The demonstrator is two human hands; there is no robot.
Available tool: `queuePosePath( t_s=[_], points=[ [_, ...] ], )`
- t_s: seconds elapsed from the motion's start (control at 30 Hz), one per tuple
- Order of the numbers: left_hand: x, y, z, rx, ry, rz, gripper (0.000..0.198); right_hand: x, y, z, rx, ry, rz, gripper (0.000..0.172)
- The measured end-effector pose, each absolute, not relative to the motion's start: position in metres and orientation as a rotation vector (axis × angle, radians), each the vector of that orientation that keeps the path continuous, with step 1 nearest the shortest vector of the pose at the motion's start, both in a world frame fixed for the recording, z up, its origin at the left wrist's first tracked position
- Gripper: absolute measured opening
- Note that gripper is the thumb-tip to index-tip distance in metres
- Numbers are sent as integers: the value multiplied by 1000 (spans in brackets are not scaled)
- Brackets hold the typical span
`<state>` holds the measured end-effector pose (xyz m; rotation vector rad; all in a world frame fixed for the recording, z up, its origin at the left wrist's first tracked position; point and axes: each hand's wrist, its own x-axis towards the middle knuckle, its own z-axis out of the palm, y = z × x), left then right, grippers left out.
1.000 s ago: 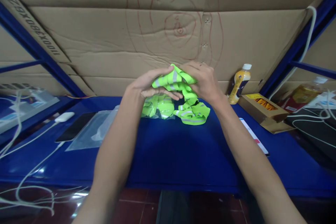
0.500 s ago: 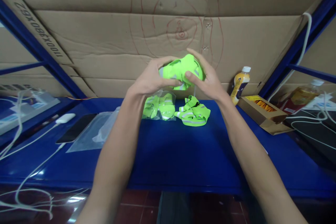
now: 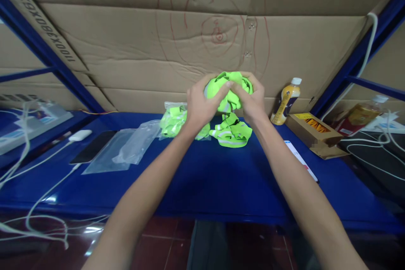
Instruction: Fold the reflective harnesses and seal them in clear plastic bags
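Landmark: a loose heap of neon-green fabric with grey reflective strips (image 3: 231,135), lying on the blue metal shelf (image 3: 205,181).
Held thing: a crumpled wad of the same neon-green reflective fabric (image 3: 229,84), directly above the heap, in front of the brown cardboard sheet (image 3: 126,50).
Left hand (image 3: 200,104): closed tight on the wad's left side, with the thumb pressed into the top.
Right hand (image 3: 253,102): closed tight on the wad's right side, its fingers curled over the top and meeting the left thumb.
Change: half a second earlier the wad sat higher and clear of the heap, with both hands loosely cupped around it. It had since come down, and both hands had squeezed shut on it.
Meaning: the wad looked smaller and more tightly packed, so the bunching seemed well along.
Trailing fold: a fold hung from the wad towards the heap; I could not tell whether it touched.
Left of the heap: a clear bag holding more neon-green fabric (image 3: 172,120) lay just beside it. Empty clear plastic bags (image 3: 126,149) lay farther out, then a dark phone (image 3: 91,152).
Right of the heap: a yellow bottle with a white cap (image 3: 282,102) stood upright near it. An open brown cardboard box (image 3: 313,133) lay beyond the bottle.
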<state>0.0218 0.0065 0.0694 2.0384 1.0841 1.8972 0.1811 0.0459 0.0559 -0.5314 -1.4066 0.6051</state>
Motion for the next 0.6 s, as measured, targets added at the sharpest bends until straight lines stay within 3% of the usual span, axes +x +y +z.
queuePosePath(
  t_s=[0.1,0.23,0.33,0.47,0.6],
  points=[
    [23,-8,46,1797,1024,1820,43,182,21,37,-557,-1466,522,59],
    [25,-23,7,1471,740,1434,52,189,-9,8,-699,-1597,647,64],
    [33,-30,-12,1349,709,1337,63,196,-16,-9,-756,-1591,711,62],
    [38,-31,-21,1322,725,1349,59,202,-13,-22,-710,-1569,674,51],
    [30,-22,-21,1468,842,1374,52,204,-9,-29,-636,-1459,1060,40]
  ],
)
